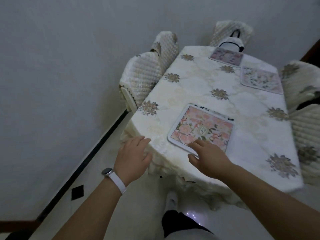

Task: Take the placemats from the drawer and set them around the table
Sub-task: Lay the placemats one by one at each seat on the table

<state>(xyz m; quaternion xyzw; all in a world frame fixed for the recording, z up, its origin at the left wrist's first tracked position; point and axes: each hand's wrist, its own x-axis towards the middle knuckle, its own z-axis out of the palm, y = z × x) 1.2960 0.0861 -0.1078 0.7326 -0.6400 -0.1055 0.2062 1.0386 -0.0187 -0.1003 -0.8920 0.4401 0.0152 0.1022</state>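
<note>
We see a table (190, 80) with a soft white cloth over it. The cloth has brown and gold flowers on it and hangs down in folds at the edge.

Three placemats lie flat on the cloth. Each one is a rectangle with round corners. The near placemat (200, 129) is close to our edge of the table. It has a white rim, pink flowers, green leaves and a small pale badge in the middle. Its long side runs along the table edge in front of us, from left to right. The far placemat (226, 56) is at the far end, and the side placemat (261, 79) is just beside it on the right edge. Both look paler and a bit blurry.

Our hands are apart. Our right hand (207, 155) has loose, spread fingers that rest on the near rim of the near placemat. It does not grab it. Our left hand (134, 151) lies with straight fingers on the cloth at the table corner and holds nothing. A watch (108, 171) with a white strap is on that wrist.

Chairs with bumpy, puffy covers stand around the table. One chair (147, 73) is on the left. A white bag (231, 42) with black handles sits at the far end.
</note>
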